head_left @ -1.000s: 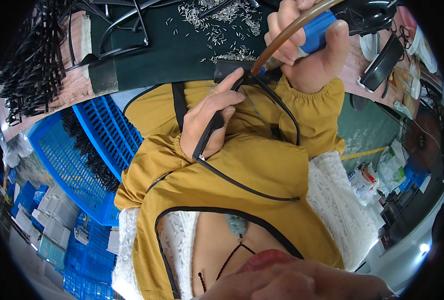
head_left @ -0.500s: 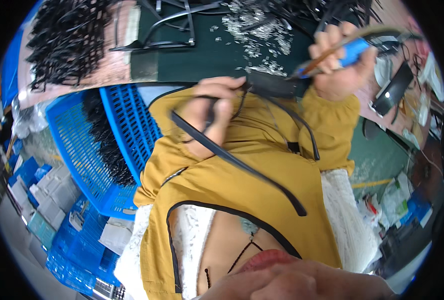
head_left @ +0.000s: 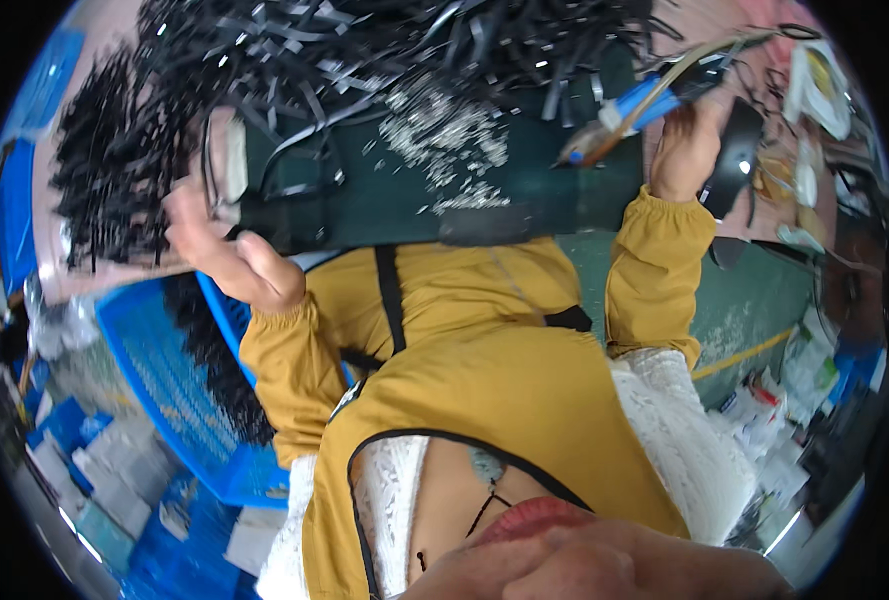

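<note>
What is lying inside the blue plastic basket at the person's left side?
Inside the blue basket lies a dark heap of thin black strips. The yellow sleeve covers the basket's right part, so anything there or beneath the heap cannot be seen.

Tool [head_left: 636, 108] in right hand [head_left: 686, 150]: blue handle, brown cord. Strips [head_left: 114, 170] past left hand's [head_left: 226, 255] fingertips: black. Mat [head_left: 394, 200] between the hands: dark green, silver flecks. Sleeves [head_left: 654, 260]: mustard yellow. Crate [head_left: 154, 370] below left hand: blue.

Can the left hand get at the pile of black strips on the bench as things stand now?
Probably yes. The left hand is open, holds nothing and hovers right beside the pile of black strips, with nothing between them. The right hand is busy with a blue-handled tool.
</note>
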The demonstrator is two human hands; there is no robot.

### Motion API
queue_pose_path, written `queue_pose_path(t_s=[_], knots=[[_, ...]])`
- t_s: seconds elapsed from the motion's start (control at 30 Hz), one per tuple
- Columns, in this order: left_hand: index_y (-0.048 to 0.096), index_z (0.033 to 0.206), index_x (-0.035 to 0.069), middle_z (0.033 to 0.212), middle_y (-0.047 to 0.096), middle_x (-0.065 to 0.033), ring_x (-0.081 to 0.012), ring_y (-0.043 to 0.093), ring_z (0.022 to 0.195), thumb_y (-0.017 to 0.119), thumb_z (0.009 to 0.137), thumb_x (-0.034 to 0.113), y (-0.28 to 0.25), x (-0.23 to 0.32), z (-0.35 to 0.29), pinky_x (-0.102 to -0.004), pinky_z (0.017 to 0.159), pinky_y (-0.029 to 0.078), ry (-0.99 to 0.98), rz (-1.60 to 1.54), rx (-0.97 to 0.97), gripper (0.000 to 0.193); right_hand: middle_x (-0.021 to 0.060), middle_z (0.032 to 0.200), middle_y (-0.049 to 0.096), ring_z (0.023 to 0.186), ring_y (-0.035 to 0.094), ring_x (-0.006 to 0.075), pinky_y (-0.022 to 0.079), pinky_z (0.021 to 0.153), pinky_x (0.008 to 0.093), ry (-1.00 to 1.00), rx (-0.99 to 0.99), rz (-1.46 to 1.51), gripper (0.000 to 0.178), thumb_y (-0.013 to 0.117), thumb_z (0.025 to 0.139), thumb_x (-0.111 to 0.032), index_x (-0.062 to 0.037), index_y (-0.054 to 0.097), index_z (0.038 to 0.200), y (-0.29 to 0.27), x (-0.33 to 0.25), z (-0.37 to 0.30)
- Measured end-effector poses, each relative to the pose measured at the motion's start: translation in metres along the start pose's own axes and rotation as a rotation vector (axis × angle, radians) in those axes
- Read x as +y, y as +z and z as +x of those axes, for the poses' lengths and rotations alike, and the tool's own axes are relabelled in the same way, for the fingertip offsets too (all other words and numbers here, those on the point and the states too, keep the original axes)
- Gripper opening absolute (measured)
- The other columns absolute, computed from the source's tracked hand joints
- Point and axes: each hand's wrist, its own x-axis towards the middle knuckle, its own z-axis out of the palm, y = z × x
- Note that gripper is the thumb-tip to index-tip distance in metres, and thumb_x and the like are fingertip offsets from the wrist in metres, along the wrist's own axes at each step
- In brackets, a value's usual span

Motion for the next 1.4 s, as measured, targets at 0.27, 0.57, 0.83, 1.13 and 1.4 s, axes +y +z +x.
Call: queue_pose_path(t_s=[0.27,0.57,0.83,1.13,1.4], knots=[[0.061,0.076,0.006,0.072,0.061,-0.0099,-0.0325,0.06,0.07,0.059,0.098,0.014,0.026,0.012,0.043,-0.044,0.072,0.044,0.028,0.57,-0.501,0.023,0.0189,0.093,0.074,0.089,0.071,0.0337,0.053,0.082,0.0431,-0.086,-0.436,-1.345,0.052,0.067,0.09,-0.056,-0.0051,0.076,0.099,0.039,0.012,0.07],[0.065,0.124,0.004,0.114,0.068,-0.0203,-0.0353,0.066,0.111,0.061,0.095,0.015,0.116,-0.019,0.19,-0.0456,0.089,0.054,0.265,0.537,-0.626,0.031,0.0108,0.085,0.075,0.08,0.072,0.0245,0.054,0.073,0.0357,0.037,-0.357,-1.026,0.034,0.069,0.089,-0.036,-0.0025,0.074,0.096,0.05,0.023,0.07],[0.063,0.121,0.004,0.097,0.061,-0.0112,-0.0243,0.058,0.09,0.054,0.103,0.024,0.181,-0.105,0.249,-0.038,0.077,0.05,0.256,0.627,-0.675,0.028,0.0105,0.094,0.069,0.083,0.071,0.0191,0.061,0.082,0.0338,-0.083,-0.132,-0.163,0.011,0.065,0.099,-0.009,0.0007,0.062,0.103,0.029,0.026,0.076],[0.061,0.119,0.005,0.078,0.05,-0.0006,-0.0115,0.047,0.067,0.048,0.111,0.037,0.15,-0.057,0.297,-0.0281,0.063,0.044,0.033,-0.499,-0.171,0.035,0.0077,0.079,0.061,0.066,0.057,0.0141,0.046,0.057,0.025,-0.367,0.3,0.087,0.009,0.055,0.1,-0.006,-0.0019,0.058,0.092,0.027,-0.031,0.079],[0.065,0.12,0.008,0.089,0.067,-0.0076,-0.0186,0.066,0.081,0.058,0.103,0.037,0.072,0.071,0.213,-0.0321,0.07,0.051,-0.376,-0.394,-0.557,0.035,0.0144,0.079,0.067,0.048,0.054,0.0105,0.041,0.042,0.0224,-0.107,-0.476,-0.013,0.053,0.057,0.097,0.004,0.0012,0.04,0.147,0.04,-0.098,-0.118]])
